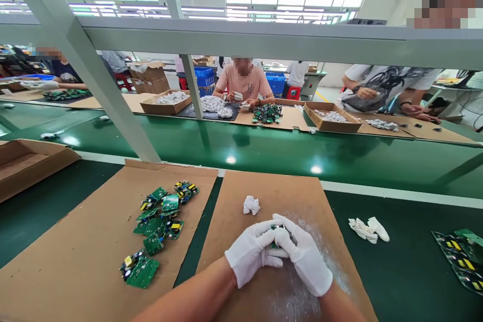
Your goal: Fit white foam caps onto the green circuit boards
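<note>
Both my hands wear white gloves and meet over a cardboard sheet (230, 211). Between them is a small green circuit board (277, 242), mostly covered by the fingers. My left hand (252, 249) curls round its left side. My right hand (304, 254) grips it from the right, with fingers bent over the top. Just beyond the hands lies a white lumpy piece (251, 205) on the cardboard; its kind I cannot make out. White powdery smears mark the cardboard beside and below my right hand.
Several circuit boards (153, 226) lie heaped on the left cardboard. White crumpled finger-shaped pieces (368, 230) and a panel of boards (458, 259) lie right. An empty carton (33, 163) stands left. A metal frame (241, 40) crosses above the green conveyor (264, 148); co-workers (245, 83) sit beyond.
</note>
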Motion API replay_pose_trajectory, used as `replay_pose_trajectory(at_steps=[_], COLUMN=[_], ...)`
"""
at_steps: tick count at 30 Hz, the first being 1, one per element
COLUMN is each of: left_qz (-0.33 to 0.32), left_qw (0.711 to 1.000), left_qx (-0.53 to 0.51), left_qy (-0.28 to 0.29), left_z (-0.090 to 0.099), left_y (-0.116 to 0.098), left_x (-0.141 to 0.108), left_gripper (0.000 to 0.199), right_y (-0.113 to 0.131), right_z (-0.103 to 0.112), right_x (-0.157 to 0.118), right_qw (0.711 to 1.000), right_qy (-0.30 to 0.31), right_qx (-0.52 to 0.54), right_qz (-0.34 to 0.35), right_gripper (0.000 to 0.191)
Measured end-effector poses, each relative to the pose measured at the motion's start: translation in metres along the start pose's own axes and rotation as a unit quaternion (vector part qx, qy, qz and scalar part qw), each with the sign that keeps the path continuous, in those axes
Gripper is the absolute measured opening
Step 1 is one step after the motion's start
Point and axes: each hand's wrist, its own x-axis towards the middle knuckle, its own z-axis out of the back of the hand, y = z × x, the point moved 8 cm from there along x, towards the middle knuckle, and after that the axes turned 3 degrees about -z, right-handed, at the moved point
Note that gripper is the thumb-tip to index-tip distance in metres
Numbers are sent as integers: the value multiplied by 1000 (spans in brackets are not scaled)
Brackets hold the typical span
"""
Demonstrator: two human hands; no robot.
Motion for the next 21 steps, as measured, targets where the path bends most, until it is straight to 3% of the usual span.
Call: replay_pose_trajectory(at_steps=[6,10,13,16,21], left_qz=[-15,-28,-15,-20,-37], left_qw=[1000,999,998,993,989], left_qx=[14,42,65,112,136], left_qy=[-9,-12,-9,-4,-35], left_z=[7,2,0,-1,3], left_y=[-2,-7,-7,-7,-10], left_x=[2,0,-1,-2,-1], left_gripper=[32,30,40,35,31], right_y=[-10,-5,7,18,11], right_z=[-5,-7,-14,-21,-21], right_x=[1,1,-2,-4,-2], right_qw=[999,991,989,989,989], right_qy=[32,54,79,98,91], right_qx=[19,124,124,110,114], right_qz=[9,3,-11,4,3], right_gripper=[57,50,39,33,36])
